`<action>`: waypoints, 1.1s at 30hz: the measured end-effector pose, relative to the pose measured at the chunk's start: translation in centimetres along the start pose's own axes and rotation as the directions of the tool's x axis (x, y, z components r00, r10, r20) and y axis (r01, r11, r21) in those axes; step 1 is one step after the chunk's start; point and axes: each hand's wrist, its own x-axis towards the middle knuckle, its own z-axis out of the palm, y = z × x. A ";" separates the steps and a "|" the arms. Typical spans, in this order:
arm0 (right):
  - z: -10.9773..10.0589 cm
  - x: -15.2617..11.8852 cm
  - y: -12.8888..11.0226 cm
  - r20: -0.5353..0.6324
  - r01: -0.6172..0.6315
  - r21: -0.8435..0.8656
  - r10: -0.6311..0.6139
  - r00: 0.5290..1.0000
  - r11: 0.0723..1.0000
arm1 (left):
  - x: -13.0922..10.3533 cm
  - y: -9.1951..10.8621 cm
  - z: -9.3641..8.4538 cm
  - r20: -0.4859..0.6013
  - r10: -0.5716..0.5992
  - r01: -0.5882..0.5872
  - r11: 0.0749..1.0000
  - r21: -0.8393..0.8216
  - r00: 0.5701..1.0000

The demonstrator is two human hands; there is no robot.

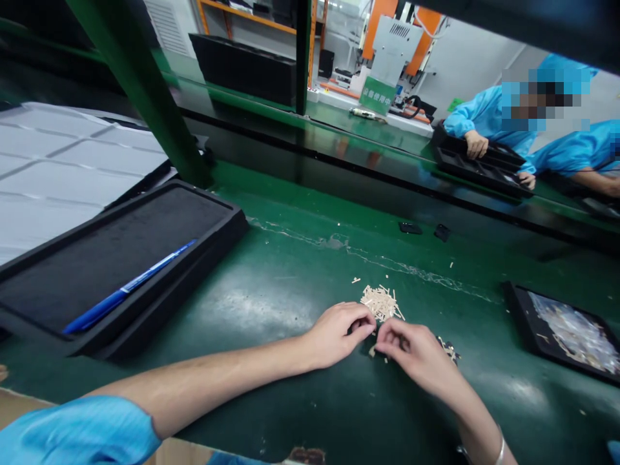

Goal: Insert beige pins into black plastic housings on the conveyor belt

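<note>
My left hand (341, 332) rests low over the green bench, thumb and forefinger brought together. Whatever lies between those fingertips is too small to make out. Facing it, my right hand (411, 349) is closed in a pinch, with a small beige piece (372, 351) at its fingertips. Just beyond both hands is a loose pile of short pale strips (380, 302), a few of them scattered around it. Beside my right wrist, partly hidden by it, lies a second small heap of pale and dark pieces (449, 350).
A black foam tray (159, 210) with a blue pen (128, 287) lies at left. At right, another black tray (526, 323) holds a clear plastic bag (574, 326). Two small black parts (410, 228) lie farther back. Across the bench, people in blue handle black trays.
</note>
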 end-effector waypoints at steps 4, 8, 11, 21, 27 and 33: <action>0.5 0.8 0.9 -0.198 -0.019 0.289 0.079 0.977 0.957 | 0.1 0.1 -0.1 -0.001 -0.036 0.035 0.992 -0.123 0.999; 1.6 0.9 1.1 -0.245 0.031 0.354 0.061 0.968 0.935 | 0.3 0.0 0.0 -0.047 -0.111 0.095 0.960 -0.263 0.993; 2.2 0.7 0.8 -0.338 0.085 0.272 0.013 0.941 0.959 | 0.3 0.0 -0.1 -0.043 -0.165 0.139 0.925 -0.355 0.985; 2.1 0.2 0.2 -0.388 0.098 0.184 -0.019 0.921 0.978 | 0.3 -0.1 -0.3 0.053 -0.245 0.245 0.880 -0.406 0.968; 2.0 1.0 0.8 -0.303 0.027 0.485 0.139 0.943 0.874 | 0.3 0.1 -0.5 0.070 -0.238 0.246 0.885 -0.396 0.969; 0.7 0.9 0.9 -0.243 0.035 0.542 0.116 0.963 0.840 | 0.2 -0.3 -0.4 -0.019 -0.254 0.210 0.837 -0.505 0.967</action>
